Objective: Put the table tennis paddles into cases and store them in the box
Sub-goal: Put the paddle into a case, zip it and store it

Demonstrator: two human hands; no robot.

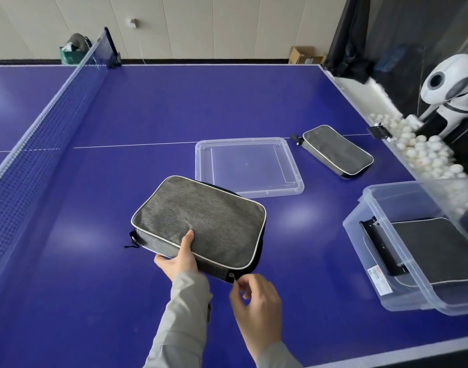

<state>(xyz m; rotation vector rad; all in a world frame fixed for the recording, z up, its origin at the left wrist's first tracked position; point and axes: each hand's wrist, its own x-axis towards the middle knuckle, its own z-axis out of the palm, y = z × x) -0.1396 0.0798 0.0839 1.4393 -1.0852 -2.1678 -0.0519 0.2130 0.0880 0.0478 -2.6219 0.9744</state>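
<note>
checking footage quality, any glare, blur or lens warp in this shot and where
Head view: soft pale glare patches on the blue table, strongest right of the held case; wide-angle bend curves the net and table edges; the clear box and white balls at right look smeared; both hands sharp enough.

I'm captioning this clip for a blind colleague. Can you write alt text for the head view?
A person's left hand holds a grey paddle case on a blue table tennis table while the right hand pinches its zipper pull. Nearby lie a clear lid, a second case and a clear storage box holding another.
</note>
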